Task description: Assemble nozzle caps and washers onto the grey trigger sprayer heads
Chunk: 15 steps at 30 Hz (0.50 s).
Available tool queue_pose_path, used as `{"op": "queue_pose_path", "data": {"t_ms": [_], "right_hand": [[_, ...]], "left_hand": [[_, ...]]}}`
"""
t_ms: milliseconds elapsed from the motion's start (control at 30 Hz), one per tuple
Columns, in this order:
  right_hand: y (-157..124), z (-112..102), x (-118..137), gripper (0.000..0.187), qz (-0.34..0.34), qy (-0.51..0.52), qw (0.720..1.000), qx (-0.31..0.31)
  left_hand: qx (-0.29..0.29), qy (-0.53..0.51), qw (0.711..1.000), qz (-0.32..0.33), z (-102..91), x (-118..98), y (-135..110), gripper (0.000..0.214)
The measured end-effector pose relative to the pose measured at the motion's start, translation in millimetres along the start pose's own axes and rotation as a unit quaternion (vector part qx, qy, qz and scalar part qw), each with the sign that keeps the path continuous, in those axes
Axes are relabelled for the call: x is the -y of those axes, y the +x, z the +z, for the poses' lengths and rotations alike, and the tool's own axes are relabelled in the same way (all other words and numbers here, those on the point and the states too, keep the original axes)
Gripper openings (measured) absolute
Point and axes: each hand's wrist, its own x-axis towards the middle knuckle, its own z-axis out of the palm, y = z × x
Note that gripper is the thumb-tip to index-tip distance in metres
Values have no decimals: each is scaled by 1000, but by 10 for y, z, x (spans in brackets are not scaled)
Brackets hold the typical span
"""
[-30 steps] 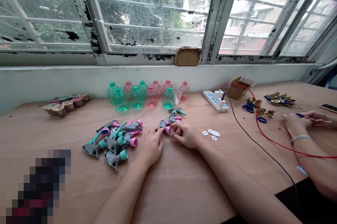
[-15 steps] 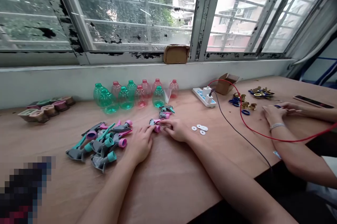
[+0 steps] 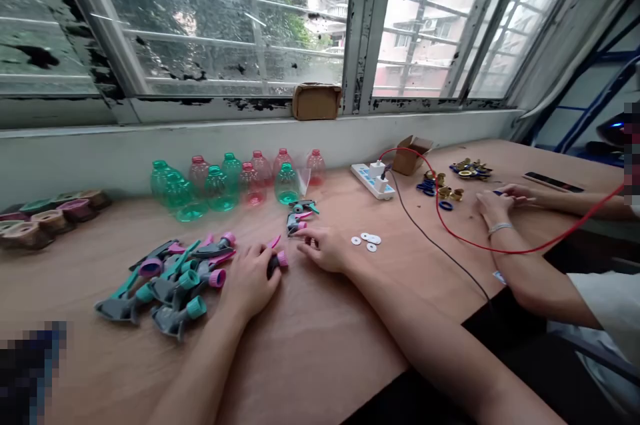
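Note:
My left hand (image 3: 253, 278) is closed around a grey spray trigger head with a pink collar (image 3: 283, 258), its collar facing right. Most of that head is hidden under the fingers. To its right, my right hand (image 3: 324, 249) rests on the table with curled fingers, gripping what look like thin metal tweezers (image 3: 296, 234), mostly covered. Just beyond the right fingertips lie a few spray heads (image 3: 302, 208) in grey, teal and pink. Left of my left hand is a pile of similar spray heads (image 3: 173, 288). Several white washers (image 3: 371, 238) lie right of my right hand.
Green bottles (image 3: 220, 192) and pink bottles (image 3: 253, 188) stand along the wall. Further right are a power strip (image 3: 373, 182) with cables, a small carton (image 3: 411, 156) and gold-and-blue parts (image 3: 470, 170). Another person's hands (image 3: 500, 204) work at the right.
My left hand has drawn the spray head left and toward me, away from my right hand. The right fingers have come off it. The view has shifted right.

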Motion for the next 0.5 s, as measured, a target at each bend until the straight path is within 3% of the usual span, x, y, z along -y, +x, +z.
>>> {"op": "queue_pose_path", "data": {"t_ms": [133, 267, 500], "right_hand": [[-33, 17, -17, 28, -12, 63, 997, -34], [-59, 22, -21, 33, -25, 73, 997, -7], [-121, -6, 60, 25, -34, 34, 999, 13]], "left_hand": [[-44, -61, 997, -36, -6, -45, -44, 23], [-79, -145, 983, -85, -30, -77, -63, 19], [-33, -224, 963, -146, -15, -24, -80, 18]]}}
